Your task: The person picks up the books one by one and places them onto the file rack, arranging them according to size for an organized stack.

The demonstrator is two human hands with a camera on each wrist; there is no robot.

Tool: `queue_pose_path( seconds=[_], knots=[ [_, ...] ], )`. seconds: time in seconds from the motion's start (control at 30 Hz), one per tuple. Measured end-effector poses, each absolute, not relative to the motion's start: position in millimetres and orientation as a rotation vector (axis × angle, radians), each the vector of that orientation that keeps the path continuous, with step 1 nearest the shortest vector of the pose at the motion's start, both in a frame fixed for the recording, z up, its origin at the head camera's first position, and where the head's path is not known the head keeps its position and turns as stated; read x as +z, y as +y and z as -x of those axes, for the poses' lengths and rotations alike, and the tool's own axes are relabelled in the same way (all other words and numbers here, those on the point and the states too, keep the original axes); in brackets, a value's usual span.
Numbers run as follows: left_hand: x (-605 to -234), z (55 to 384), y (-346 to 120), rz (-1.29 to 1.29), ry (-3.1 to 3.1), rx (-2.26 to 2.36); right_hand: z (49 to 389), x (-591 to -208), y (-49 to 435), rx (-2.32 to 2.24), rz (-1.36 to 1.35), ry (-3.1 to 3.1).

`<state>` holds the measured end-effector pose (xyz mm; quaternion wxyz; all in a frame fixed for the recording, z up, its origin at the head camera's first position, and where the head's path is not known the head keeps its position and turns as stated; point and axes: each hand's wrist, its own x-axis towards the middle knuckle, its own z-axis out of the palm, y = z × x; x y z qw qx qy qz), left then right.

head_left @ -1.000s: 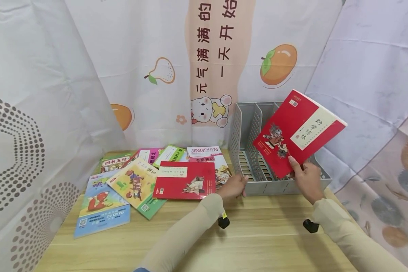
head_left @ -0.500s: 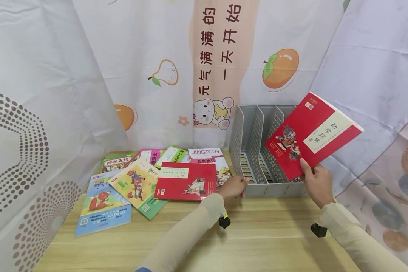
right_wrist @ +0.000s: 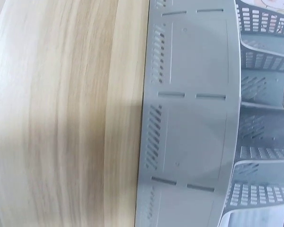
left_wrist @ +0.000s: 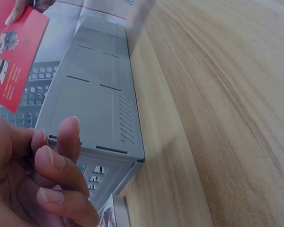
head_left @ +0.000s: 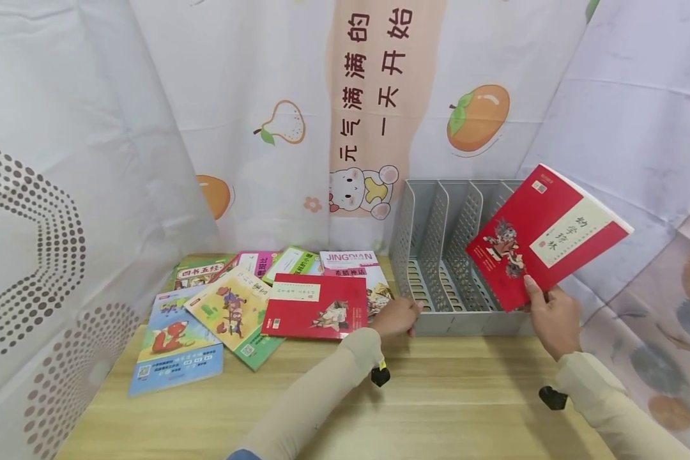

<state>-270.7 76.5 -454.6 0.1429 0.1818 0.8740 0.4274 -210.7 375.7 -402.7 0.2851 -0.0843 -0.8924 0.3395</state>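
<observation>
One red book [head_left: 543,223] tilts above the right end of the grey rack [head_left: 466,324], pinched low in my right grip [head_left: 554,321]; so small a hold could let it twist. My left grip [head_left: 398,317] holds the rack's near corner.

The head camera looks forward and down from above the surface [head_left: 437,409], far enough back to frame the left hand [head_left: 395,317] and the right hand [head_left: 556,322]. The left wrist camera, turned sideways, looks from close behind the left hand along the front of the grey rack [head_left: 477,324]. The right wrist camera, also sideways, faces that front nearby. All three share rack and surface; head and left wrist share the raised red book [head_left: 531,246].
</observation>
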Motion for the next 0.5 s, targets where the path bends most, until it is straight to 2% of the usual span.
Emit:
queue_pose_path(
  seconds=[0.5],
  knots=[
    [-459, 274, 74, -0.572, 2.422, 1.274, 208, -398, 415, 0.827, 0.38, -2.41]
  ],
)
